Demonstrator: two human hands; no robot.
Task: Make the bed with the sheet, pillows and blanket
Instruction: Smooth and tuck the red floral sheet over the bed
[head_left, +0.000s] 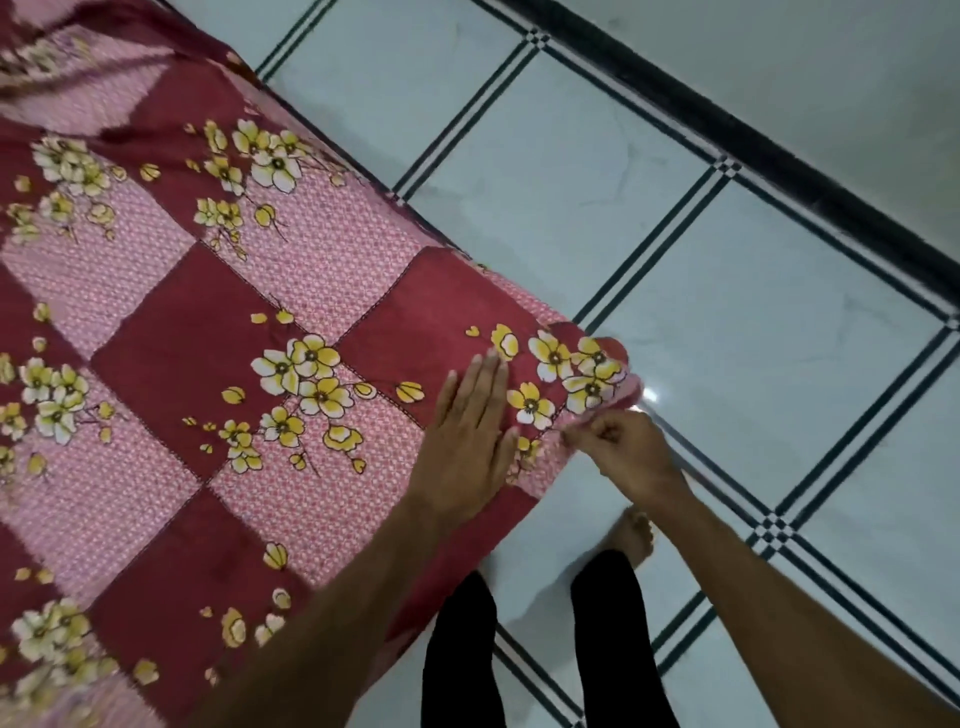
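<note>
A dark red and pink checked sheet (218, 332) with yellow and white flowers covers the bed across the left half of the view. My left hand (467, 431) lies flat on it near the bed's corner, fingers straight and pressed to the cloth. Just right of it, my right hand (618, 447) pinches the sheet's edge at the corner, fingers curled, where the cloth hangs over the side. No pillows or blanket show.
White floor tiles (727, 291) with dark double lines fill the right side. A black skirting strip (779, 150) runs along the wall at top right. My legs in black trousers (613, 639) and a bare foot (631, 535) stand by the bed's edge.
</note>
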